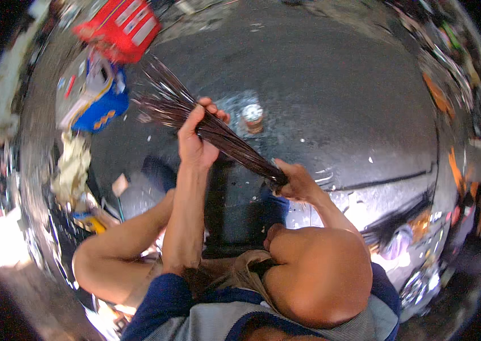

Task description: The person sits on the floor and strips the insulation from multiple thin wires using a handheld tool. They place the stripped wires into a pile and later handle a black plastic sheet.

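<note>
A long bundle of thin, glossy dark brown strands [226,142] slants across the middle of the view, held above the dark floor. Its far left end fans out loosely, while the near right end is drawn tight. My left hand [198,136] is closed round the bundle partway along, thumb on the near side and fingertips showing past the far side. At the narrow end, my right hand [296,182] grips the strands; some of its fingers are hidden. Beyond the bundle, on the floor, stands a small round object with a pale silvery top [253,112] and a brownish side.
A red bag with white patches [130,28] lies at the far left, beside a blue and white box [101,102]. Nearer is crumpled cream material [73,165]. Another dark strand bundle [402,216] rests at the right. My bent knees [325,278] flank the dark floor [354,96].
</note>
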A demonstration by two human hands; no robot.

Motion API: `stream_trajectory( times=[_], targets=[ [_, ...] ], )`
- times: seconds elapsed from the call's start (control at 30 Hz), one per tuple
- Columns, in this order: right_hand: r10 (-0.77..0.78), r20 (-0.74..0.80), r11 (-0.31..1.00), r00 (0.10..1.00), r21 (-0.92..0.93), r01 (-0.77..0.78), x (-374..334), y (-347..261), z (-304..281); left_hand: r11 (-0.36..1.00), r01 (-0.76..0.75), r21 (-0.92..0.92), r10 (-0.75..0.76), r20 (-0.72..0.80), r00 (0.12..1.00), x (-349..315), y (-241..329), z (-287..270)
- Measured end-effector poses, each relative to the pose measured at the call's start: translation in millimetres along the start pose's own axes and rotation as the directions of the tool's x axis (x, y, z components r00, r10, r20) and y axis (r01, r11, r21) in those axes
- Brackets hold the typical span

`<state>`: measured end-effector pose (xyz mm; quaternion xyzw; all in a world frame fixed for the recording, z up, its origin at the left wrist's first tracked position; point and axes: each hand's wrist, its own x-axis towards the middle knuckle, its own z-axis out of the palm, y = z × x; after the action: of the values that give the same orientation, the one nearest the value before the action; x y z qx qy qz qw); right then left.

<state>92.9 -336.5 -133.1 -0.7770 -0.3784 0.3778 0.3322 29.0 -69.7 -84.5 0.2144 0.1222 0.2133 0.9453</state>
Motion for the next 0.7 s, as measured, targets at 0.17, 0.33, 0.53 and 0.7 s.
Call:
stream_trajectory(
  times=[0.17,0.33,0.53,0.7],
  targets=[
    [-0.050,-0.501,0.984,0.864,0.123,0.128,10.7,-17.8,-42.6,0.826,-0.352,0.440,0.152,0.428,0.891,16.1,2.7,186.1],
    [-0.105,-0.811,0.955,0.576,0.080,0.287,-8.9,-5.2,-61.7,0.663,-0.495,0.562,0.021,0.647,0.762,3.4,-52.9,247.1],
    [0.087,-0.843,0.983,0.531,0.158,0.090,14.0,94.2,1.6,0.602,-0.455,0.656,-0.207,0.679,0.704,5.5,-127.5,168.7],
    [0.130,-0.867,0.977,0.481,0.195,0.087,2.0,79.5,-5.4,0.624,-0.550,0.555,-0.172,0.785,0.596,7.0,-124.5,179.7]
  ],
)
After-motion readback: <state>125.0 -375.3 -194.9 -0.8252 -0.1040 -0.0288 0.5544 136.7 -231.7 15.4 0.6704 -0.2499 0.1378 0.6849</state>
